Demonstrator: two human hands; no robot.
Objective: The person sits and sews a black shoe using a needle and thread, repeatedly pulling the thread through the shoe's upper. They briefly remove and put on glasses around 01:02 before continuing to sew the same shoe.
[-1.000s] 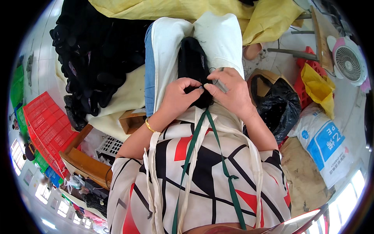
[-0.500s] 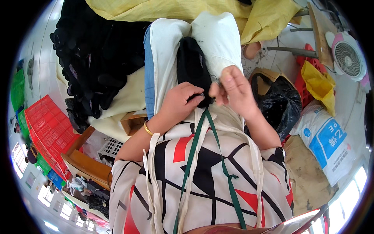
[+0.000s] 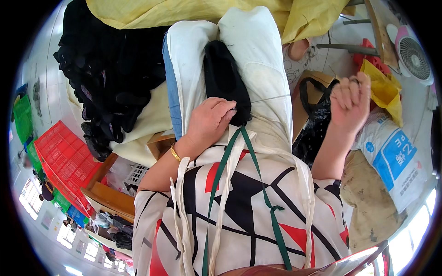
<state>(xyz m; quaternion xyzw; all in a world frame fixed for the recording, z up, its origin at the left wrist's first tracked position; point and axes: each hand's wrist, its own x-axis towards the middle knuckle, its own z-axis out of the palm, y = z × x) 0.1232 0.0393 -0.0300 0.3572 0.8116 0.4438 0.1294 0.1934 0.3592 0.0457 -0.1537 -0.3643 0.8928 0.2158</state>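
A black fabric slipper (image 3: 224, 73) lies lengthwise on the white apron (image 3: 258, 60) over my lap, its opening facing up. My left hand (image 3: 209, 118) is closed, pinching the slipper's near end between thumb and fingers. A thin dark thread (image 3: 271, 98) stretches taut from that end across the apron to the right. My right hand (image 3: 348, 103) is raised well off to the right with fingers curled closed, in line with the thread. Whether a needle is between those fingers is too small to tell.
On the left is a heap of black slippers (image 3: 110, 69), with a red plastic crate (image 3: 64, 161) and wooden box (image 3: 108, 195) nearer. Yellow sheeting (image 3: 184, 11) lies beyond my knees. At right are a black plastic bag (image 3: 313, 133), white-and-blue sack (image 3: 391, 156) and fan (image 3: 412, 53).
My right hand has swung from beside the slipper out to the right and up, and the thread now runs taut. My left hand stays at the slipper's near end.
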